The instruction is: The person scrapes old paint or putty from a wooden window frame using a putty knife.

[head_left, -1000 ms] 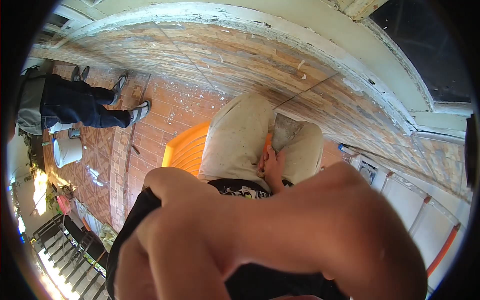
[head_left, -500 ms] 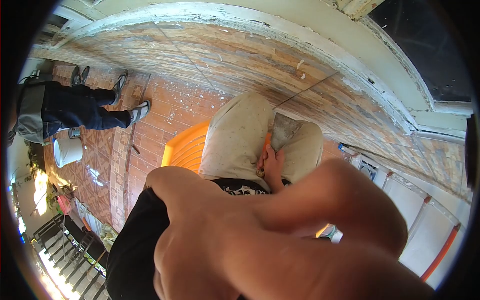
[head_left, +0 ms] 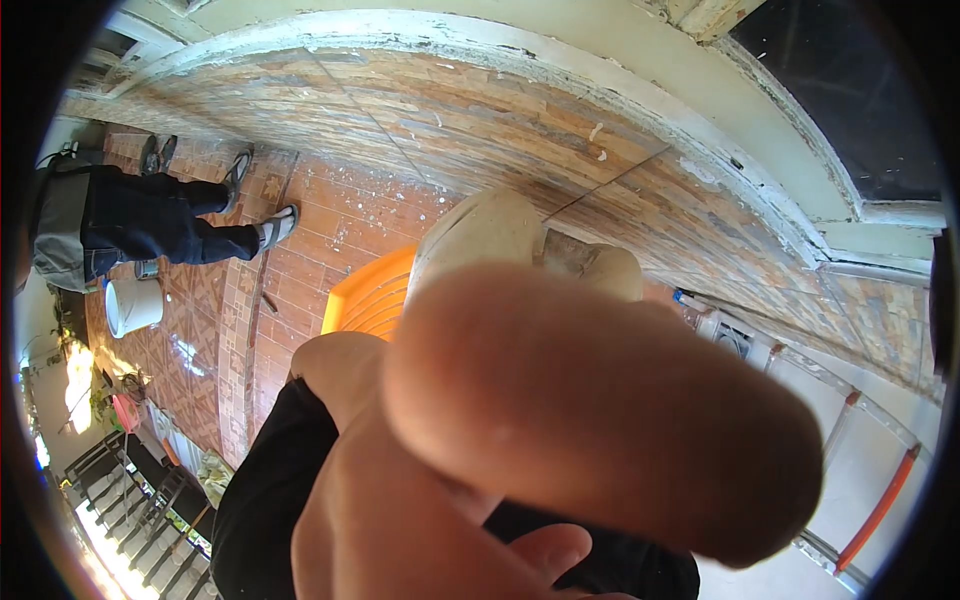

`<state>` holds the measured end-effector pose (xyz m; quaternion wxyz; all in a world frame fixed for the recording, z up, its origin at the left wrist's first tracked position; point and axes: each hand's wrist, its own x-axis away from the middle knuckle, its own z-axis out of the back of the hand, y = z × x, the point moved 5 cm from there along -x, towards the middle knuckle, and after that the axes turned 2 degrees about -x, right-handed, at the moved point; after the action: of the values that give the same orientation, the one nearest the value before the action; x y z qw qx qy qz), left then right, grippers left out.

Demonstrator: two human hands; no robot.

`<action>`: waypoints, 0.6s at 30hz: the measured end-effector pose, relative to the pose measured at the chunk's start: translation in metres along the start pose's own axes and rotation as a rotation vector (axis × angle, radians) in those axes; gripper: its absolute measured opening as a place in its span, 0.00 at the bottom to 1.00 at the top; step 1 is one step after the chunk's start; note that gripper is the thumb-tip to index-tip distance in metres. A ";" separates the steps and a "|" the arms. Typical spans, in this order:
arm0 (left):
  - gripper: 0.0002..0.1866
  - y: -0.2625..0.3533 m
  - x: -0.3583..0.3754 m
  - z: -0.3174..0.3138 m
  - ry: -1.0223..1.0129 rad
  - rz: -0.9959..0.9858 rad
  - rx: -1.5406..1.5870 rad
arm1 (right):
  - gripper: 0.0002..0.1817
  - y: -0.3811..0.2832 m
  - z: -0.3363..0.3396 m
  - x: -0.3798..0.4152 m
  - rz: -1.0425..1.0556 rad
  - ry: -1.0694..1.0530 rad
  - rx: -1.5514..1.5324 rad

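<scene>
My left hand [head_left: 600, 410] is very close to the camera and fills the lower middle of the view. One large, blurred finger stretches to the right, and a fingertip with a nail shows below it, apart from it. Nothing shows between them. Its bent arm [head_left: 345, 360] comes from a black sleeve [head_left: 275, 500] at lower left. Between my knees in beige trousers [head_left: 480, 230] part of a scraper's grey blade [head_left: 567, 252] is visible; its handle is hidden behind my left hand. My right hand is hidden too.
I sit on a yellow plastic chair [head_left: 370, 295] beside a stone-patterned wall [head_left: 480, 110] with a peeling white ledge. A person in dark trousers [head_left: 150, 215] stands at left near a white bucket [head_left: 135, 305]. A metal-framed panel with a red strip [head_left: 878, 510] lies at right.
My left hand has swung its finger across the middle of the view, covering my right hand and the scraper's orange handle, which showed in my lap before. The other person stays put.
</scene>
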<state>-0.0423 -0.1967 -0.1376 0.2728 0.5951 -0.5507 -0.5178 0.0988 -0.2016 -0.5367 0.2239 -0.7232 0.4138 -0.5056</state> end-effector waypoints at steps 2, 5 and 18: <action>0.17 0.002 -0.001 0.004 0.000 -0.017 -0.011 | 0.13 -0.002 0.000 0.001 0.003 0.006 -0.031; 0.26 0.001 0.000 0.006 -0.190 -0.054 -0.060 | 0.13 0.005 0.003 -0.003 -0.012 0.014 0.002; 0.18 -0.072 0.004 0.042 0.218 -0.715 -0.355 | 0.13 0.011 0.016 -0.007 0.062 0.080 0.263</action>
<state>-0.0546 -0.1721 -0.2166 0.2307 0.7440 -0.1791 -0.6010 0.1082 -0.2034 -0.5553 0.3156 -0.6539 0.3748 -0.5765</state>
